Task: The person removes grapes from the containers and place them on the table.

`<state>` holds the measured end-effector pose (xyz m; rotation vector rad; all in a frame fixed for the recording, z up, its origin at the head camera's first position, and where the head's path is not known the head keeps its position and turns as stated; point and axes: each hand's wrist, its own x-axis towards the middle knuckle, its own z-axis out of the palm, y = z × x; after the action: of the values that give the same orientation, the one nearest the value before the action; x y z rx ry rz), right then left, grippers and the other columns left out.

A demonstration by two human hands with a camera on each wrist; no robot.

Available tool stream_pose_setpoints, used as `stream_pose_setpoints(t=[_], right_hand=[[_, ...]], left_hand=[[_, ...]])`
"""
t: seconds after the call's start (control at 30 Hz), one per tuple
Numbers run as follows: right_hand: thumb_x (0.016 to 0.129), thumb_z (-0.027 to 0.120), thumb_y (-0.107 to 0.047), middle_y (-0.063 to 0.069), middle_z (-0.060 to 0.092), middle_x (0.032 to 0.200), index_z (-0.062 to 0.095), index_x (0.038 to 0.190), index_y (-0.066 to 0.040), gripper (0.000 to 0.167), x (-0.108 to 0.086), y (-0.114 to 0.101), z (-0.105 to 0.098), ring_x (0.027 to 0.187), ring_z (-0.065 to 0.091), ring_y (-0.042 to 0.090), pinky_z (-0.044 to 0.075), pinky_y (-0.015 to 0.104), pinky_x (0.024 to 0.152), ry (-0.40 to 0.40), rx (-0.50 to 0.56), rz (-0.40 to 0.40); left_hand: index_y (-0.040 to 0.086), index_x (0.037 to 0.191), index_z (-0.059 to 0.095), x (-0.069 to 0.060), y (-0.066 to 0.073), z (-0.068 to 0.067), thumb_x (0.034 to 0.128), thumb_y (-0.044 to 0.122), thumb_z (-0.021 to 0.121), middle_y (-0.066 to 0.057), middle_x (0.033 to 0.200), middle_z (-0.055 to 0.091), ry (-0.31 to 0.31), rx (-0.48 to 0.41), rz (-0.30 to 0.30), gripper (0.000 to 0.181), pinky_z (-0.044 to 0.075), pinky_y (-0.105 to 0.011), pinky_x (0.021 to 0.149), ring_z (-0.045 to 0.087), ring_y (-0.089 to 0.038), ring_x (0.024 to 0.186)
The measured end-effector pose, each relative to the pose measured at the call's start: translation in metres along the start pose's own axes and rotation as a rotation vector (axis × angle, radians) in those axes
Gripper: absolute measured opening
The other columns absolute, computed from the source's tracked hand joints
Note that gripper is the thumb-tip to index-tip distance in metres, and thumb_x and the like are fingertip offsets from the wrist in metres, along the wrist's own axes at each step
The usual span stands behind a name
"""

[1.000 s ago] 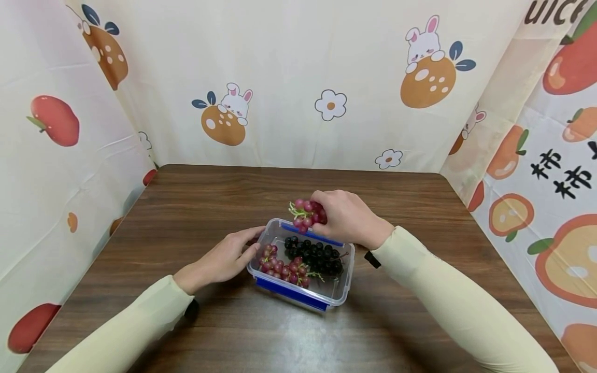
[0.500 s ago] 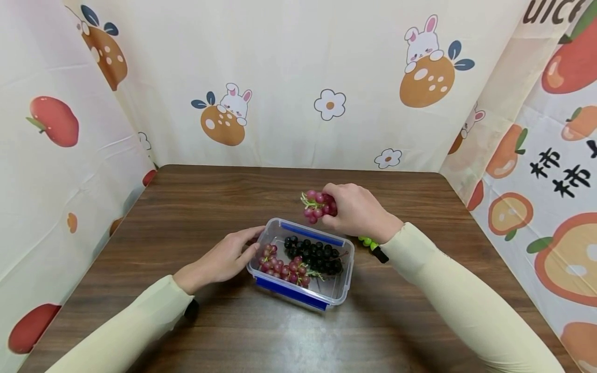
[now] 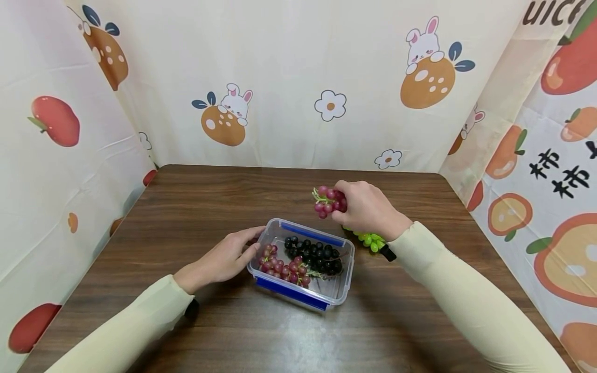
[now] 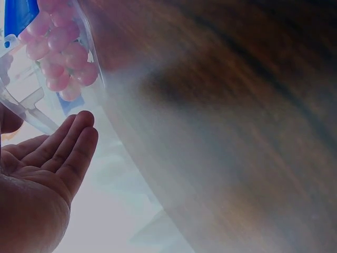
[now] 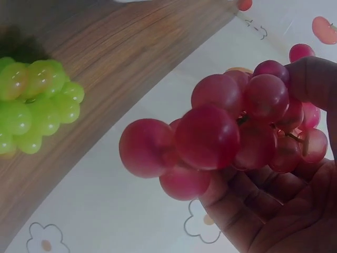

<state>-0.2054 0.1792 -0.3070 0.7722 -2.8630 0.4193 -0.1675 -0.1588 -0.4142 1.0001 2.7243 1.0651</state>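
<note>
My right hand (image 3: pixel 366 207) pinches a bunch of red grapes (image 3: pixel 329 201) above the table, behind and right of a clear box (image 3: pixel 347 282) with blue clips. In the right wrist view the held red grapes (image 5: pixel 208 137) hang between thumb and fingers. The box holds another red bunch (image 3: pixel 282 268) at its left and black grapes (image 3: pixel 317 255) at its back right. My left hand (image 3: pixel 221 261) rests against the box's left end, fingers fairly straight. The left wrist view shows the extended fingers of that hand (image 4: pixel 47 163) beside the box wall.
A green grape bunch (image 3: pixel 370 241) lies on the brown table (image 3: pixel 210 202), right of the box and partly under my right hand and wrist. Printed fabric (image 3: pixel 289 62) stands around the table at the back and sides.
My right hand has moved right and slightly back with the red bunch, away from over the box. The green grapes have come into view beneath it. My left hand and the box stay put.
</note>
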Motion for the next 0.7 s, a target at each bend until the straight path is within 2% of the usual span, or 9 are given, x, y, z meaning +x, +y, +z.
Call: stream_pose_setpoints(t=[0.7], right_hand=[[0.083, 0.076, -0.022, 0.004, 0.065, 0.079, 0.066, 0.108, -0.005, 0.033, -0.005, 0.018, 0.000, 0.064, 0.055, 0.019, 0.045, 0.034, 0.056, -0.030, -0.019, 0.124]], left_hand=[[-0.001, 0.154, 0.042, 0.000, -0.001, 0.001, 0.1081, 0.014, 0.052, -0.018, 0.141, 0.059, -0.004, -0.004, -0.012, 0.049, 0.051, -0.050, 0.103, 0.062, -0.026, 0.123]])
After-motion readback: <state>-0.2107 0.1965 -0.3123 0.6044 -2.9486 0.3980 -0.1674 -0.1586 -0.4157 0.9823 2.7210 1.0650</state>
